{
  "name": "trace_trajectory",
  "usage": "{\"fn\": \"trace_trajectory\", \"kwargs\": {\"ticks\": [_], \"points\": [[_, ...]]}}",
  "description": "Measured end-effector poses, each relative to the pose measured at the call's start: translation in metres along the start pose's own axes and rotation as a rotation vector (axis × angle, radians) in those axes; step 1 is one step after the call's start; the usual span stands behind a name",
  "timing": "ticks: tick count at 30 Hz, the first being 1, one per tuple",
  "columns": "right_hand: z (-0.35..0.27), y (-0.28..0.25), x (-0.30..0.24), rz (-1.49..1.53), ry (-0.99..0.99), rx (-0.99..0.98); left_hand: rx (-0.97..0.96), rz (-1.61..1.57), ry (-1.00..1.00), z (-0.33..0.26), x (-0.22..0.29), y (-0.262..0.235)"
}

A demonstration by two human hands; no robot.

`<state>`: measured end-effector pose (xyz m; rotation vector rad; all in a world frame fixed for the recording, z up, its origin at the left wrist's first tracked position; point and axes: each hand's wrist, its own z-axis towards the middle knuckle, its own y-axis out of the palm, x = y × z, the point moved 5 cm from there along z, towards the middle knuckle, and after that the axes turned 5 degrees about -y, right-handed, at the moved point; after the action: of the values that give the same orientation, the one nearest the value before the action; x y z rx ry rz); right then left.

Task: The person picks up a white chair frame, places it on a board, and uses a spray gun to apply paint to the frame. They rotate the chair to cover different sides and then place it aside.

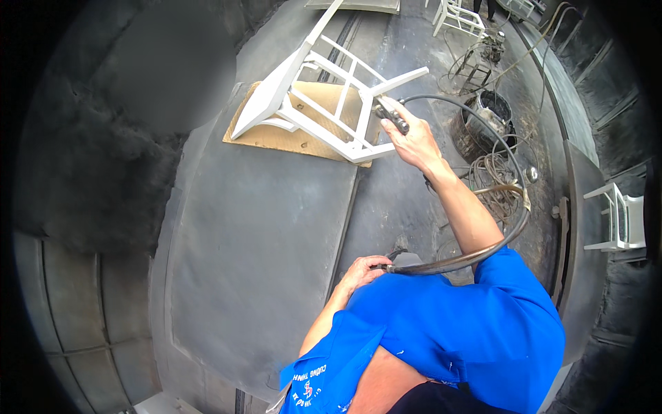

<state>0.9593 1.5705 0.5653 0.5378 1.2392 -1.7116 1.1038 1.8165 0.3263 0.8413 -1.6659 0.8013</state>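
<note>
A white wooden chair (324, 141) lies tipped over on a brown board (310, 141), its legs pointing right. My right hand (414, 140) is closed around a dark spray gun (394, 119) close to the chair's legs and rails. From the gun a black hose (476, 110) curves right and loops back toward my body. My left hand (362, 271), low near my blue shirt, is closed on the dark fitting at the hose's other visible end. Its fingers partly cover that fitting.
The board rests on a wide grey platform (255, 255). Right of it stand paint-stained buckets (491, 114) beside coiled hoses (500, 183) on the floor. More white chairs stand at the far end (458, 19) and the right side (620, 217). Dark stained walls (103, 172) rise at left.
</note>
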Motion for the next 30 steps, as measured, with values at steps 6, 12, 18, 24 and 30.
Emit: {"fn": "trace_trajectory", "kwargs": {"ticks": [6,12,18,24,30], "points": [[0.012,-0.044,0.04,0.016,-0.03,0.061,-0.072,-0.073,-0.12,0.052,0.008,0.008],[0.013,-0.074,0.096,0.049,0.121,0.057,-0.168,-0.045,-0.149,0.103,0.019,0.016],[0.024,-0.107,0.143,0.043,0.113,0.105,-0.139,0.107,-0.125,0.145,0.026,0.022],[0.047,-0.102,0.18,0.148,0.218,0.082,-0.15,0.14,-0.049,0.169,0.041,0.021],[0.088,-0.08,0.231,0.184,0.295,0.173,-0.061,0.093,0.004,0.174,0.068,-0.023]]}}
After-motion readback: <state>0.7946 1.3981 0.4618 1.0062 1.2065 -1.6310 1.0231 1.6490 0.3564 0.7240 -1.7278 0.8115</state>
